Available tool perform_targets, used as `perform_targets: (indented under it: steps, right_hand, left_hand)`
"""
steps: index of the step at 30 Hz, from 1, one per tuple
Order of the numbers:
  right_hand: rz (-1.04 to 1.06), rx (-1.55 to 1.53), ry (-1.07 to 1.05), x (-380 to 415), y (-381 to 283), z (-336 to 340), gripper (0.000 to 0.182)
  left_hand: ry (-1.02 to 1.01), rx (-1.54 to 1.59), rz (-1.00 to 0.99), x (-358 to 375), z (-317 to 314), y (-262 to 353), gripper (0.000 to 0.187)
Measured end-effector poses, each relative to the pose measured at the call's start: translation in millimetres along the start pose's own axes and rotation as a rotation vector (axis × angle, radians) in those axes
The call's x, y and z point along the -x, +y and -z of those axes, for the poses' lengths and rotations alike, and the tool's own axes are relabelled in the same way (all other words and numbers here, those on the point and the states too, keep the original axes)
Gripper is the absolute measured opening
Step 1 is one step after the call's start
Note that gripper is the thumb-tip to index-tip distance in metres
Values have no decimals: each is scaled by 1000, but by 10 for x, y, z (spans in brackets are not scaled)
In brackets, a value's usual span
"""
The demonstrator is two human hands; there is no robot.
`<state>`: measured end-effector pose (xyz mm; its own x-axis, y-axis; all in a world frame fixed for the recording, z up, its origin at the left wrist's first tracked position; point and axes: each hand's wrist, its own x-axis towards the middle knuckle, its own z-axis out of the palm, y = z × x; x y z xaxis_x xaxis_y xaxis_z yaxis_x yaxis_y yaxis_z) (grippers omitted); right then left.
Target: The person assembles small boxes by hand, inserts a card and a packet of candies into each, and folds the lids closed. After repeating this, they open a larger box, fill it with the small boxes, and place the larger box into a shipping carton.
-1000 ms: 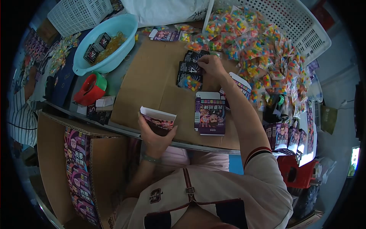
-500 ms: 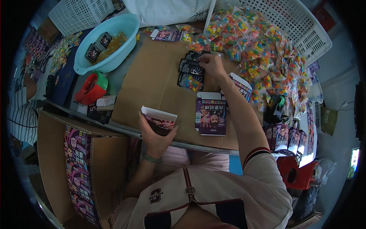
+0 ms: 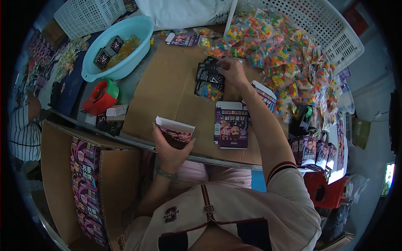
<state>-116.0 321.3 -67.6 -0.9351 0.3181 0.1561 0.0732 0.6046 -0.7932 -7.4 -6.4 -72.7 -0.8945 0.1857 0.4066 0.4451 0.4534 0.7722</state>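
Open box upright, mouth up, gripped by left hand; right hand fingers pinching dark cards.

The person wears a cream short-sleeved shirt with red-and-dark striped cuff trim at three o'clock, a brown strap with buckle down the chest, and a green wristband at nine o'clock.

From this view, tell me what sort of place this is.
Probably a small hand-packing workshop: heaped candy bags, printed purple boxes on the bench, an open box in the left hand.
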Motion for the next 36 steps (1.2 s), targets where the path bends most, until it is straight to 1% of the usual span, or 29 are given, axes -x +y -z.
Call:
perform_targets:
  steps: [2,3,5,6,8,12,14,15,17,18,20,24,26,27,29,30,31,32,33,35,36]
  right_hand:
    - [80,-10,39,-32,73,-30,30]
    - [79,-10,39,-18,26,-14,30]
    - [75,56,18,16,-65,31,39]
    - [74,57,18,20,-47,24,39]
    - [174,113,105,40,-8,-2,44]
    - [240,188,118,75,-9,28,46]
    - [196,80,-22,75,35,21,46]
    - [196,80,-26,99,-60,38,46]
    - [9,88,-250,216,-360,83,48]
    - [8,88,-253,287,-392,68,48]
    - [145,230,-255,441,-447,28,53]
    - [204,345,-315,643,-549,-118,57]
    - [436,408,-151,792,-553,-260,59]
    - [434,404,-151,877,-648,-267,59]
    - [407,310,-448,1060,-885,-261,56]
    - [404,298,-464,1172,-892,-322,56]
    - [512,277,-405,1273,-902,-380,54]
    - [619,256,-343,1351,-914,-425,52]
    - [623,251,-351,1392,-918,-442,52]
    - [551,113,-317,1426,-914,-436,46]
    - [555,116,-310,1429,-917,-437,46]
  left_hand:
    - [1,-1,4,-2,0,2,113]
    - [-3,8,9,-6,3,7,113]
    - [-8,19,15,-15,7,19,114]
    - [-17,33,24,-19,13,30,113]
    - [-28,46,37,-23,24,47,113]
    - [-17,14,6,-16,16,33,112]
    - [-1,-7,-13,-14,12,23,111]
    - [1,-1,-18,-18,9,23,112]
    - [-1,3,-17,-6,13,22,112]
    - [0,6,-19,-8,9,23,112]
    - [2,9,-20,-1,8,19,112]
    - [25,-13,-51,9,-13,-14,112]
    - [31,-12,-66,5,-11,-19,112]
    - [26,69,-37,-20,-6,-25,111]
    - [27,247,38,-108,29,14,108]
    - [31,343,85,-165,64,75,107]
    - [-81,450,162,-175,81,86,106]
    - [-231,301,77,-195,81,79,106]
    - [-377,153,-14,-206,80,81,106]
    - [-373,208,-14,-183,102,101,106]
    - [-388,355,-27,-173,118,85,106]
